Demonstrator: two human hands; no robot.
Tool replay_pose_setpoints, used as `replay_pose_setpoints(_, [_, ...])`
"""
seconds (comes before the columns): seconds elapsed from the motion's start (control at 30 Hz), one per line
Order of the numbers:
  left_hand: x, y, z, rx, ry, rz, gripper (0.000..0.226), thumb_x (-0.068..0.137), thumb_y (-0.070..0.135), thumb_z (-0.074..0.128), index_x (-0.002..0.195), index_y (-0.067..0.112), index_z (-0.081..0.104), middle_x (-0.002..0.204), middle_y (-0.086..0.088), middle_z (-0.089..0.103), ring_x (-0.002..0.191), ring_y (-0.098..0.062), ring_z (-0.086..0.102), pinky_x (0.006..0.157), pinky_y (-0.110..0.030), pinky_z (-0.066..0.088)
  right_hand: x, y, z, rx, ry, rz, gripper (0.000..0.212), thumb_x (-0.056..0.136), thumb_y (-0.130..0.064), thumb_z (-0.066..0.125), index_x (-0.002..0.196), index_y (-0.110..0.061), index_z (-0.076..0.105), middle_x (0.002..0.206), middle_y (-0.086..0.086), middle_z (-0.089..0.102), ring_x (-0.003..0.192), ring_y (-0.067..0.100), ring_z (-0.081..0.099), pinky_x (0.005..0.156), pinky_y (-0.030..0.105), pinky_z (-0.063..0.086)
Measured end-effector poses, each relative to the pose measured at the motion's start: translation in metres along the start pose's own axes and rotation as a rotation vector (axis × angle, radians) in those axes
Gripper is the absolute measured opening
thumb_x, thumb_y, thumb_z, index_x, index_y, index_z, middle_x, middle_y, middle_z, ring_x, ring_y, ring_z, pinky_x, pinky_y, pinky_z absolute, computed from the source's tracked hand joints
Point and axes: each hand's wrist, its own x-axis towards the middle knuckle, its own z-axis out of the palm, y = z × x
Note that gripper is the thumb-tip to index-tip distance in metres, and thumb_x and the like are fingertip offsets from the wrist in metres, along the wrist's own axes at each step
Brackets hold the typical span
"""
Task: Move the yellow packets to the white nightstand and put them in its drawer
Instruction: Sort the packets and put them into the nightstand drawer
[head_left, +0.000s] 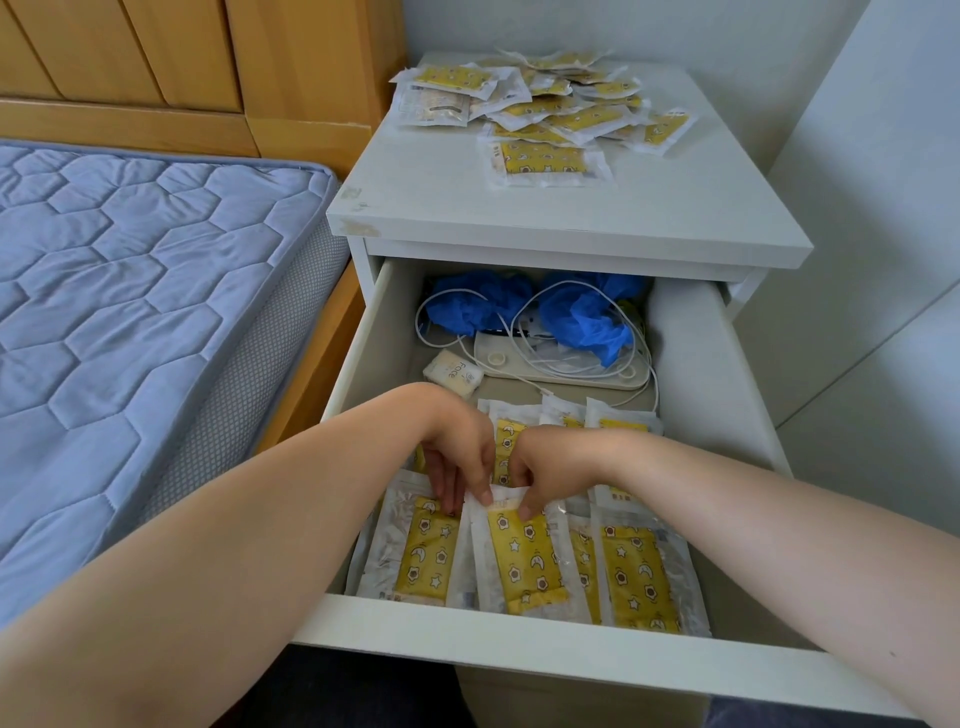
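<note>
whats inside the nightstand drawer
Yellow packets fill the front; behind, crumpled blue plastic, white cable, a flat white device, a small pack. Whatever lies under the packets is covered.

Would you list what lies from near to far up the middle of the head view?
Drawer front → packets in the drawer → left hand and right hand, side by side → white tray with cables → crumpled blue material → nightstand top → loose packet pile.
</note>
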Motion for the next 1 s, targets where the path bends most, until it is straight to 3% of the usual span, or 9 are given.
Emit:
replay_pose_setpoints(0.07, [-0.003, 0.0, -0.003, -0.001, 0.032, 0.024, 0.008, 0.09, 0.015, 0.065, 0.085, 0.009, 0.063, 0.081, -0.01, 0.071, 0.062, -0.013, 0.07, 0.064, -0.022, 0.058, -0.001, 0.001, -0.003, 0.071, 0.041, 0.012, 0.024, 0.082, -0.033, 0.071, 0.072, -0.014, 0.06, 0.068, -0.003, 0.052, 0.069, 0.015, 0.048, 0.063, 0.027, 0.04])
replay_pose_setpoints(0.17, [-0.012, 0.0, -0.012, -0.041, 0.122, 0.065, 0.007, 0.092, 0.013, 0.062, 0.085, 0.012, 0.064, 0.085, -0.01, 0.07, 0.065, -0.015, 0.07, 0.064, -0.022, 0.058, -0.005, 0.008, -0.012, 0.283, 0.113, 0.075, 0.03, 0.084, -0.03, 0.07, 0.063, -0.021, 0.05, 0.065, -0.006, 0.047, 0.061, 0.012, 0.047, 0.056, 0.023, 0.041])
replay_pose_setpoints(0.27, [-0.019, 0.0, -0.019, -0.151, 0.267, 0.104, 0.008, 0.094, 0.011, 0.058, 0.089, 0.011, 0.064, 0.09, -0.011, 0.069, 0.068, -0.015, 0.069, 0.06, -0.021, 0.058, -0.008, 0.016, -0.02, 0.511, 0.171, 0.139, 0.027, 0.087, -0.027, 0.067, 0.067, -0.024, 0.048, 0.069, -0.004, 0.049, 0.058, 0.014, 0.049, 0.05, 0.024, 0.045])
replay_pose_setpoints(0.4, [-0.02, 0.0, -0.023, -0.344, 0.396, 0.125, 0.008, 0.095, 0.011, 0.055, 0.099, 0.009, 0.062, 0.094, -0.012, 0.071, 0.075, -0.018, 0.071, 0.062, -0.025, 0.06, -0.011, 0.019, -0.027, 0.784, 0.277, 0.201, 0.016, 0.092, -0.021, 0.062, 0.081, -0.01, 0.057, 0.071, 0.003, 0.06, 0.045, 0.009, 0.058, 0.037, 0.018, 0.043])
replay_pose_setpoints(0.53, [-0.021, 0.001, -0.024, -0.446, 0.378, 0.135, 0.011, 0.092, 0.007, 0.06, 0.103, 0.006, 0.061, 0.098, -0.011, 0.071, 0.082, -0.018, 0.071, 0.067, -0.025, 0.06, -0.008, 0.021, -0.027, 0.788, 0.409, 0.261, 0.017, 0.09, -0.024, 0.064, 0.084, -0.009, 0.059, 0.072, 0.005, 0.063, 0.055, 0.014, 0.06, 0.037, 0.018, 0.043])
replay_pose_setpoints(0.67, [-0.02, 0.002, -0.023, -0.545, 0.351, 0.124, 0.008, 0.093, 0.002, 0.057, 0.1, 0.002, 0.06, 0.097, -0.012, 0.07, 0.09, -0.022, 0.07, 0.067, -0.025, 0.06, -0.019, 0.027, -0.035, 0.973, 0.188, 0.224, 0.015, 0.088, -0.016, 0.066, 0.094, -0.003, 0.063, 0.076, 0.008, 0.072, 0.062, 0.017, 0.07, 0.048, 0.025, 0.055])
replay_pose_setpoints(0.77, [-0.016, 0.005, -0.014, -0.505, 0.263, 0.09, 0.009, 0.094, 0.0, 0.054, 0.1, 0.002, 0.06, 0.093, -0.011, 0.068, 0.093, -0.023, 0.067, 0.067, -0.024, 0.058, -0.021, 0.025, -0.032, 0.86, 0.084, 0.216, 0.013, 0.086, -0.013, 0.068, 0.089, -0.002, 0.064, 0.071, 0.007, 0.071, 0.055, 0.014, 0.069, 0.047, 0.024, 0.054])
replay_pose_setpoints(0.9, [-0.002, 0.007, 0.0, -0.311, 0.19, 0.019, 0.022, 0.093, 0.0, 0.057, 0.114, -0.003, 0.058, 0.094, -0.013, 0.067, 0.091, -0.026, 0.069, 0.073, -0.026, 0.059, -0.01, 0.013, -0.01, 0.459, 0.029, 0.228, 0.022, 0.086, -0.027, 0.069, 0.087, -0.006, 0.063, 0.077, 0.004, 0.06, 0.057, 0.018, 0.069, 0.055, 0.025, 0.055])
replay_pose_setpoints(1.0, [0.001, 0.006, 0.005, -0.078, 0.148, -0.012, 0.016, 0.091, 0.008, 0.063, 0.106, 0.003, 0.06, 0.083, -0.012, 0.069, 0.071, -0.021, 0.07, 0.068, -0.026, 0.059, -0.007, 0.007, -0.001, 0.234, -0.048, 0.143, 0.031, 0.087, -0.037, 0.066, 0.075, -0.009, 0.059, 0.07, 0.005, 0.065, 0.06, 0.021, 0.07, 0.062, 0.03, 0.056])
